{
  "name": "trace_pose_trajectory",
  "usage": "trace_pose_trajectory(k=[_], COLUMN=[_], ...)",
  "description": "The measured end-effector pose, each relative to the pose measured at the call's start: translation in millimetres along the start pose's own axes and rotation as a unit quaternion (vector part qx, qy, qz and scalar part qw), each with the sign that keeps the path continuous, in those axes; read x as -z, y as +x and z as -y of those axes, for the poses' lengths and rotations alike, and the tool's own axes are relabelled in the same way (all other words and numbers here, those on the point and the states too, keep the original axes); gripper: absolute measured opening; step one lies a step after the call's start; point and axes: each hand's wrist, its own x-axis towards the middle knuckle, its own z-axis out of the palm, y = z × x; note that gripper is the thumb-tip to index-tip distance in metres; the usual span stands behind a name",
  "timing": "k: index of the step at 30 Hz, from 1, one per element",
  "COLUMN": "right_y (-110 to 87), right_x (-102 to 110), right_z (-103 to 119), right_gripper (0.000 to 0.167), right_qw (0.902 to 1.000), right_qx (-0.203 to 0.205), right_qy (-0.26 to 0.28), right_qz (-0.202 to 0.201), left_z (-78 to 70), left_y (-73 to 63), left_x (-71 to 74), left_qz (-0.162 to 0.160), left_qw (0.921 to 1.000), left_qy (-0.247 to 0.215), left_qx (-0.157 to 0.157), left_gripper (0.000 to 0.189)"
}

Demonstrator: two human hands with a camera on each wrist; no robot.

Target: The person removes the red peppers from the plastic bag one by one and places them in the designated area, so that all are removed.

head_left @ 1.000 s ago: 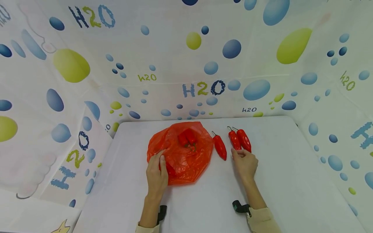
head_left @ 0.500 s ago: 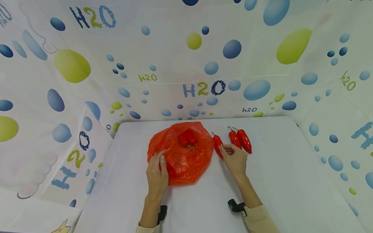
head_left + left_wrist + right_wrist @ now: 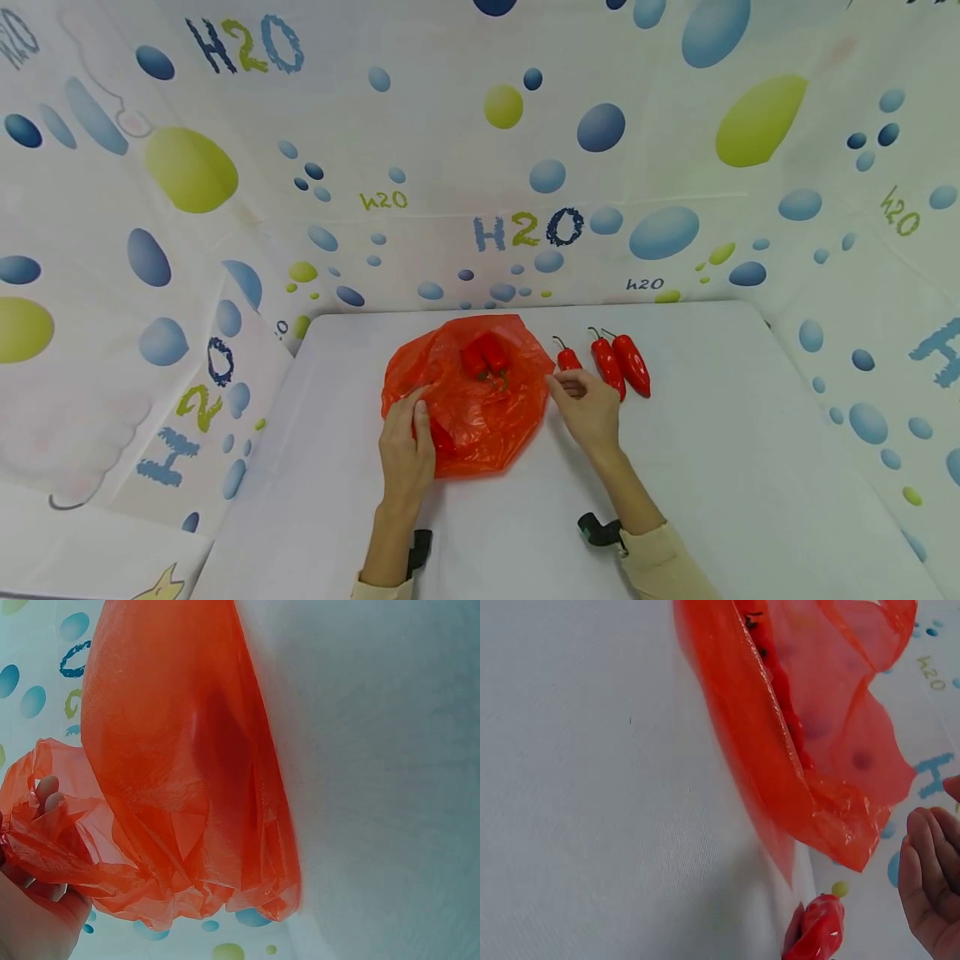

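A thin orange-red plastic bag (image 3: pixel 487 429) lies spread on the table with its mouth open. Inside, red peppers (image 3: pixel 493 353) with green stems show. My left hand (image 3: pixel 405 450) grips the bag's left rim, fingers curled round the plastic (image 3: pixel 67 855). At the bag's right edge hovers my right hand (image 3: pixel 591 414), its fingers relaxed and nothing between them. In the head view it partly hides a single red pepper (image 3: pixel 568 358) beside the bag; the right wrist view shows that pepper (image 3: pixel 819 928) apart from the hand.
Two more red peppers, a left one (image 3: pixel 607 367) and a right one (image 3: pixel 632 365), lie side by side right of the single pepper. The white table (image 3: pixel 750 467) meets a patterned sheet (image 3: pixel 420 125) hung behind and at both sides.
My right hand has moved left from the pair of peppers, past the single pepper, to the bag's right edge. The left hand keeps its grip on the bag.
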Motion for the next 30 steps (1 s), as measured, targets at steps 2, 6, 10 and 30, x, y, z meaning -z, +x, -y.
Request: trace_pose_trajectory(k=[2, 6, 10, 30], right_y=[-1.7, -5.8, -8.7, -17.6], right_x=[-4.1, -11.4, -17.1, -49.7], right_z=[1.2, 6.5, 14.0, 22.4], right_gripper=[0.021, 0.021, 0.019, 0.017], right_qw=[1.0, 0.9995, 0.9985, 0.9873], right_qx=[0.003, 0.009, 0.013, 0.041], right_qy=[-0.002, -0.002, 0.003, -0.005], right_qz=[0.008, 0.031, 0.053, 0.153], left_z=[0.2, 0.5, 0.2, -1.7], left_y=[0.1, 0.4, 0.7, -0.5], left_x=[-0.1, -0.3, -0.1, 0.7], left_qz=[0.0, -0.004, -0.006, -0.003], left_qw=[1.0, 1.0, 0.9999, 1.0], left_qy=[0.0, 0.001, 0.001, 0.008], left_qx=[-0.001, -0.007, -0.009, -0.003], left_gripper=[0.031, 0.03, 0.03, 0.032])
